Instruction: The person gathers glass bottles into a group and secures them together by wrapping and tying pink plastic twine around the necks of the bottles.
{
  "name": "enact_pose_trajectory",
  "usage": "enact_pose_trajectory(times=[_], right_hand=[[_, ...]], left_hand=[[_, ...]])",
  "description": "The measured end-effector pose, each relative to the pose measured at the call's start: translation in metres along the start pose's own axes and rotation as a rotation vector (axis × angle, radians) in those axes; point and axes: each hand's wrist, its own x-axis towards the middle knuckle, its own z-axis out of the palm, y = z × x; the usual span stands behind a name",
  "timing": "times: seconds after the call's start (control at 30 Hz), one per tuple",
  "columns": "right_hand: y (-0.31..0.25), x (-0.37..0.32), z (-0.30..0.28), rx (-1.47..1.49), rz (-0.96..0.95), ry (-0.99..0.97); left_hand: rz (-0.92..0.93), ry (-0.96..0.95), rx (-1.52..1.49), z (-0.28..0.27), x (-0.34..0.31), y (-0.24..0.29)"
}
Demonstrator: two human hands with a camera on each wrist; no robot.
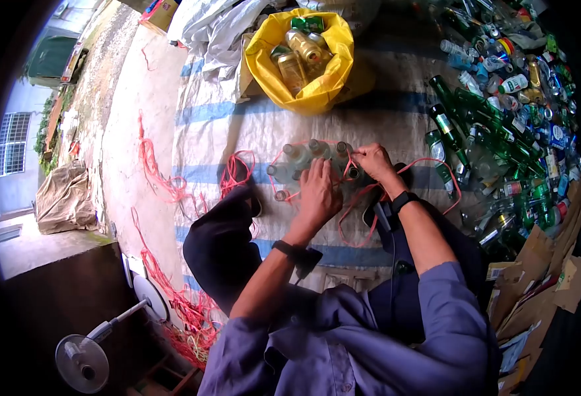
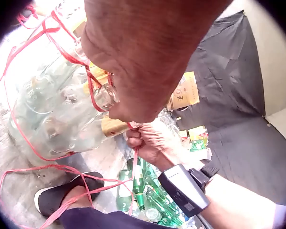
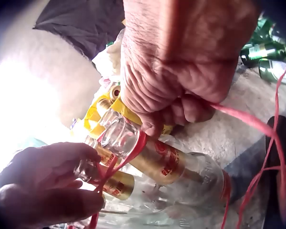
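Observation:
A cluster of clear glass bottles (image 1: 297, 155) stands upright between the person's feet, with pink twine (image 3: 248, 120) looped around the bodies and some necks. The left hand (image 1: 320, 191) is over the near side of the cluster. In the right wrist view, its thumb and fingers (image 3: 52, 160) close around one bottle neck. At the right of the cluster, the right hand (image 1: 375, 162) pinches the twine, fingers curled tightly, beside a neck that the twine wraps. A loose length trails from this hand. Gold labels with red print show on some bottles (image 3: 164, 162).
Beyond the bottles stands a yellow bag (image 1: 270, 82) holding cans. A heap of green bottles (image 1: 445, 122) and cans lies to the right, with flattened cardboard (image 1: 534, 264) nearer. More pink twine (image 1: 161, 175) lies tangled at the left, near a fan (image 1: 82, 363). A striped sheet (image 1: 204, 112) covers the ground.

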Motion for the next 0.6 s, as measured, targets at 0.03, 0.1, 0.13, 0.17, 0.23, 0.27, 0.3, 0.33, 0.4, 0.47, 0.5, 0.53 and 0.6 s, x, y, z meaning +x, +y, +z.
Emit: enact_pose_trajectory(times=[0.03,0.1,0.13,0.17,0.23,0.27,0.3,0.33,0.4,0.47,0.5,0.53,0.6], right_hand=[[0.002,0.001,0.003,0.121,0.119,-0.039],[0.007,0.003,0.003,0.255,0.211,-0.119],[0.004,0.004,0.000,0.385,0.295,-0.195],[-0.002,0.004,-0.005,0.388,0.304,-0.194],[-0.013,0.007,-0.014,0.228,0.365,-0.302],[-0.016,0.009,-0.016,0.228,0.369,-0.300],[-0.019,0.010,-0.017,0.297,0.498,-0.335],[-0.019,0.010,-0.017,0.366,0.627,-0.369],[-0.018,0.008,-0.017,0.418,0.630,-0.380],[-0.018,0.008,-0.019,0.467,0.631,-0.388],[-0.019,0.008,-0.019,0.432,0.631,-0.391],[-0.019,0.009,-0.019,0.397,0.630,-0.394],[-0.017,0.006,-0.016,0.398,0.602,-0.372]], left_hand=[[0.045,0.034,0.050,-0.003,0.003,0.001],[0.092,0.061,0.101,-0.006,0.011,0.001],[0.140,0.078,0.104,-0.006,0.015,0.000],[0.187,0.095,0.105,-0.005,0.018,0.001],[0.225,0.073,0.065,-0.003,0.024,0.005],[0.261,0.062,0.029,-0.003,0.028,0.008],[0.260,0.059,0.028,-0.002,0.030,0.011],[0.188,0.004,-0.009,-0.001,0.032,0.014],[0.114,-0.056,-0.047,0.002,0.034,0.015],[0.032,-0.098,-0.058,0.010,0.036,0.011],[0.032,-0.099,-0.058,0.012,0.036,0.008],[0.025,-0.096,-0.060,0.014,0.037,0.005],[0.020,-0.094,-0.060,0.017,0.039,-0.001]])
